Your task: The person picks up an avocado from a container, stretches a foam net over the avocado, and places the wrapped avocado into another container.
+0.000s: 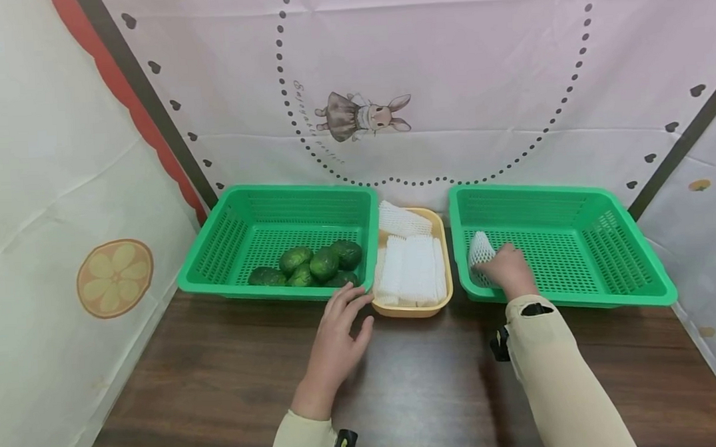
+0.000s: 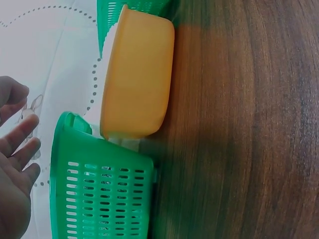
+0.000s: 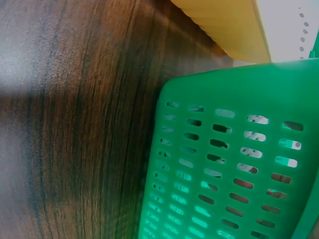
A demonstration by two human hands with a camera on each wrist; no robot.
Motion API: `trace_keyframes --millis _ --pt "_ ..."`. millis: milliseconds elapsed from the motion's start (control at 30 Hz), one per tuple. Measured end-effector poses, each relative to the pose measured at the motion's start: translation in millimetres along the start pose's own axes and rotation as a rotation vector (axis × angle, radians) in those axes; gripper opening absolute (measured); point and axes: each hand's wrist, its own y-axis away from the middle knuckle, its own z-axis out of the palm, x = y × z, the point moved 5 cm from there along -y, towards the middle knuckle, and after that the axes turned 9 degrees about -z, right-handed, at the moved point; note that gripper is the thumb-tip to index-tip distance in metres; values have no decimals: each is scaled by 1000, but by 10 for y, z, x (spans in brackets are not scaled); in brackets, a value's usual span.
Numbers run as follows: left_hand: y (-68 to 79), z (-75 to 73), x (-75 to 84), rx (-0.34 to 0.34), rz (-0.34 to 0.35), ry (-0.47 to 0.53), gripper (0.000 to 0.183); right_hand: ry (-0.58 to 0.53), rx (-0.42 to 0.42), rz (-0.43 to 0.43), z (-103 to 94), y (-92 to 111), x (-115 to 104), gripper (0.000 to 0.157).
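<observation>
Netting (image 1: 480,247) of white foam is lying along the left edge of the right green basket (image 1: 531,206), long axis running front to back, and the nearer right hand (image 1: 509,270) is pinching it from the right. Near the avocados (image 1: 324,263), the left hand (image 1: 339,338) is hovering, fingers loosely spread. Right fingertips and any netting contents are hiding from view.

A rabbit print (image 1: 362,116) at upper centre, an orange-slice print (image 1: 116,279) at left, brown wooden table (image 1: 428,387) across the bottom
</observation>
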Motion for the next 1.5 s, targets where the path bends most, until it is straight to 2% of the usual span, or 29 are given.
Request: trace_keyframes --millis 433,700,967,1067,1167,1367,1500 --pt "-7 -13 28 7 21 19 30 49 -12 -8 -14 -3 8 64" --pt "0 -11 25 9 23 21 29 62 10 -30 -33 10 -23 63" --pt "-1 -2 14 23 42 30 29 20 57 -51 -64 15 -14 64" --pt "-5 -5 12 22 40 30 29 -27 125 -45 -100 49 -26 60" --pt "-11 -28 11 23 27 25 28 -84 237 -56 -134 86 -27 55" --pt "-52 -138 -21 32 10 -10 27 -186 453 -185 -163 170 -38 45" --pt "-151 -312 -67 69 11 -12 28 -351 536 -236 -204 348 -84 41"
